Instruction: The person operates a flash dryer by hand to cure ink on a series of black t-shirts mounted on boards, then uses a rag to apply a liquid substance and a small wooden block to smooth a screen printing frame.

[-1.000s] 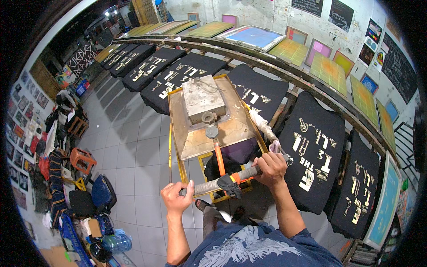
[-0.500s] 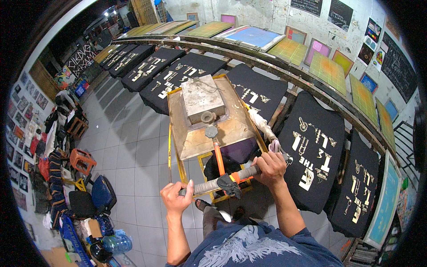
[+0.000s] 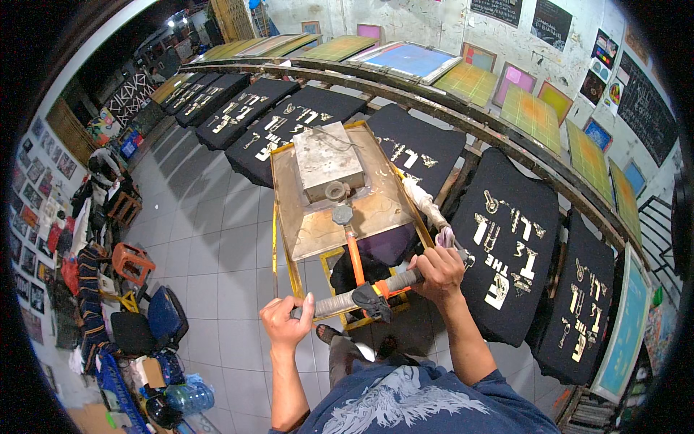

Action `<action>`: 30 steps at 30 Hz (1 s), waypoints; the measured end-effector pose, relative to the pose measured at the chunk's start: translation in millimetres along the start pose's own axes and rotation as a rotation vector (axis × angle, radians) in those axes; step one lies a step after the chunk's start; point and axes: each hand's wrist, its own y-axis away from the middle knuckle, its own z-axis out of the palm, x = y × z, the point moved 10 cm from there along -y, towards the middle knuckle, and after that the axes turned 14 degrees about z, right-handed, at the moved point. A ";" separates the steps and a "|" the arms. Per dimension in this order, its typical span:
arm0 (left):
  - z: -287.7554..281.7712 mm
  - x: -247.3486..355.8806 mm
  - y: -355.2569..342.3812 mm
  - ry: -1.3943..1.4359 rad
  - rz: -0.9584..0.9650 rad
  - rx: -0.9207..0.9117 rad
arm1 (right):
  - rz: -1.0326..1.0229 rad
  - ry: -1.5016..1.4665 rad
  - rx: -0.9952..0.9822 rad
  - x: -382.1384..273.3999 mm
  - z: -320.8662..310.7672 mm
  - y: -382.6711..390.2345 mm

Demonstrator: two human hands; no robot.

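Observation:
My left hand (image 3: 288,322) is closed round the left end of a grey-wrapped handlebar (image 3: 334,304). On the bar's right end my right hand (image 3: 437,275) is clenched too, beside a bundle of pale cloth (image 3: 428,202). The bar belongs to a yellow-framed cart that carries a wide, stained metal hood (image 3: 303,224) with a box-shaped top (image 3: 329,159). An orange hose (image 3: 355,258) runs from a fitting on the hood down to the bar, where black material is wrapped. Part of the hood hangs over a black shirt (image 3: 441,137) with cream print.
Several printed black shirts (image 3: 506,253) lie on a long curving rack at right and ahead. Framed screens (image 3: 408,59) line the wall behind it. At left are an orange stool (image 3: 132,262), a dark chair (image 3: 168,315) and a water jug (image 3: 190,395). Grey floor tiles (image 3: 217,267) run between.

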 end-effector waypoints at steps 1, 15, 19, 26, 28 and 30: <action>-0.4 0.8 -0.7 0.001 0.003 0.003 | 0.001 -0.001 -0.004 0.0 0.7 0.4; 2.3 -3.2 0.9 -0.024 -0.022 -0.024 | -0.021 0.021 0.013 1.4 1.0 -0.4; 4.2 -2.0 -0.2 -0.039 -0.036 -0.052 | -0.030 0.019 0.054 2.6 0.2 0.4; 4.4 -0.2 -2.4 -0.042 -0.032 -0.107 | -0.053 0.000 0.066 2.3 0.5 0.8; 4.3 0.3 -3.6 -0.037 -0.014 -0.096 | -0.052 0.004 0.074 3.7 2.1 3.6; 4.1 -0.1 -6.7 -0.033 0.009 -0.080 | -0.035 0.012 0.078 3.3 2.3 0.8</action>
